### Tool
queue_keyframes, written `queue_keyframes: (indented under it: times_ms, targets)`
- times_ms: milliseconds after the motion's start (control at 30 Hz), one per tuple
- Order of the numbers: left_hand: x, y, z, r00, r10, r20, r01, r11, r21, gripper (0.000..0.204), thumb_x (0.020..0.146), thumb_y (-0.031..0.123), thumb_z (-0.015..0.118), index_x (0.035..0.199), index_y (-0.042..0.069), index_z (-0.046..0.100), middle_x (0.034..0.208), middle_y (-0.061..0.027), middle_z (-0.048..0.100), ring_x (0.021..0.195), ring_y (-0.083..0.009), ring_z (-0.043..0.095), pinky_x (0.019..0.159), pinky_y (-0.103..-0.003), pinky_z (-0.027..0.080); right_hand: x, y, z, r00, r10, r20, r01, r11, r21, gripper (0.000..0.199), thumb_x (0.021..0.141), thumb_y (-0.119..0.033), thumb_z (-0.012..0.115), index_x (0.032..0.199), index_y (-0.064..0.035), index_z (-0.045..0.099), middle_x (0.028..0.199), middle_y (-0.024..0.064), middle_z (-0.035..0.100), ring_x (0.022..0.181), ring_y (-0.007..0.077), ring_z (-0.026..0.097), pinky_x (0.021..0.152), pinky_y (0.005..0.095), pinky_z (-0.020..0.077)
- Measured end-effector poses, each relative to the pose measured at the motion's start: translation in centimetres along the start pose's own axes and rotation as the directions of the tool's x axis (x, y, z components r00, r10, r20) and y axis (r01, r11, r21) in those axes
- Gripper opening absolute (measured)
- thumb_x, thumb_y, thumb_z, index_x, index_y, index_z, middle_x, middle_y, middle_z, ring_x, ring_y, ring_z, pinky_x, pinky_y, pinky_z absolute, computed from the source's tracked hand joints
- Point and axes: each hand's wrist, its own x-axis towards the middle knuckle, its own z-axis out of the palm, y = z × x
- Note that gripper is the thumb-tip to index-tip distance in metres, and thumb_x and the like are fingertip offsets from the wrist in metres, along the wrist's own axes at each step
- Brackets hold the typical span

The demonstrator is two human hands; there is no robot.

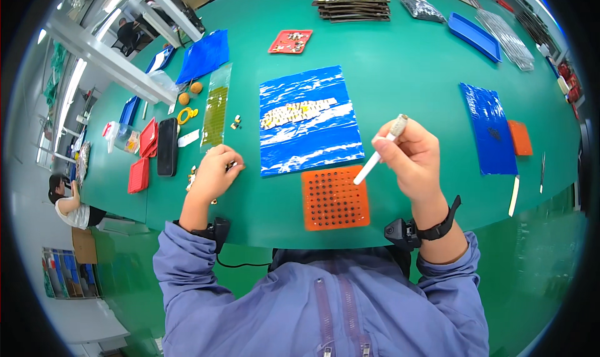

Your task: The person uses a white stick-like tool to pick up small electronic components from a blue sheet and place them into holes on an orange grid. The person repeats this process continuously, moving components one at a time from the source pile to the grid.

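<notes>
The green table point(406, 88) is filling most of the view, and its near edge is curving in front of the person. In the middle of it a blue sheet point(309, 123) is lying flat, carrying a row of small pale parts point(299, 113) across its far half. Just near of this sheet, touching its near edge or almost so, an orange perforated tray point(335, 198) is lying, with many small dark holes in rows.

The right hand point(412, 160) is hovering above the table to the right of the tray. Its fingers are closed together around a thin white pen-like tool point(380, 151), which is tilting down to the left; the tip is pointing at the far right corner of the orange tray, but I cannot tell if it is touching.

The left hand point(215, 173) is resting on the table at the left, well apart from the tray. Its fingers are curled and pinching something small; I cannot tell exactly what. Some tiny gold-coloured pieces point(235, 123) are lying on the table far of this hand, beside a long clear strip point(216, 107).

At the far left, red trays point(142, 157) and a black case point(167, 146) are lying side by side.
</notes>
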Motion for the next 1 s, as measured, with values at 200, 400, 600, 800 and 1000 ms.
queue_keyframes:
  times_ms: [200,400,600,800,1000]
  targets:
    - [2.6,2.9,-2.3,0.999,0.036,0.033,-0.034,0.997,-0.065,0.015,0.067,0.009,0.068,0.079,0.003,0.06,0.083,-0.0095,0.056,0.084,-0.0258,0.054,0.072,-0.032,0.043,0.2,-0.3,-0.4,0.999,0.032,-0.008,-0.029,0.98,0.196,0.005,0.081,-0.002,0.059,0.083,0.0,0.054,0.071,-0.0017,0.053,0.062,0.0017,0.048,0.054,0.0158,0.0379]
    - [10.1,8.2,0.1,0.97,0.238,0.05,-0.236,0.971,-0.034,0.017,0.07,0.016,0.067,0.082,0.005,0.061,0.083,-0.0107,0.056,0.083,-0.0259,0.054,0.073,-0.034,0.043,0.8,0.7,-1.1,0.998,0.056,-0.04,-0.043,0.966,0.256,0.008,0.082,-0.008,0.059,0.083,-0.0005,0.054,0.072,-0.0005,0.055,0.063,0.0024,0.05,0.057,0.0165,0.0409]
    - [14.6,9.8,4.6,0.991,0.135,-0.001,-0.135,0.991,0.02,0.015,0.071,0.018,0.066,0.077,0.006,0.059,0.079,-0.0126,0.051,0.081,-0.0287,0.05,0.071,-0.037,0.041,1.4,1.4,-1.5,0.995,0.064,-0.071,-0.044,0.966,0.256,0.009,0.082,-0.009,0.059,0.082,-0.0005,0.055,0.071,-0.0006,0.056,0.063,0.0014,0.05,0.056,0.0158,0.0406]
    - [14.7,9.2,5.4,0.993,0.111,0.041,-0.108,0.993,-0.054,0.015,0.069,0.019,0.067,0.073,0.007,0.059,0.083,-0.0126,0.051,0.086,-0.0295,0.049,0.076,-0.038,0.041,1.2,2.0,-1.6,0.995,0.086,-0.052,-0.074,0.978,0.196,0.011,0.082,-0.011,0.059,0.08,-0.0014,0.055,0.068,-0.0031,0.054,0.06,-0.0003,0.047,0.053,0.0146,0.0374]
    - [13.0,9.5,2.4,0.993,0.039,0.11,0.015,0.892,-0.451,0.012,0.076,0.011,0.063,0.076,0.004,0.054,0.074,-0.004,0.053,0.07,-0.0127,0.052,0.063,-0.025,0.042,1.1,1.2,-1.4,0.993,0.026,-0.113,-0.004,0.98,0.197,0.01,0.082,-0.009,0.059,0.08,-0.0017,0.054,0.069,-0.0028,0.054,0.062,0.0006,0.05,0.054,0.0152,0.0393]
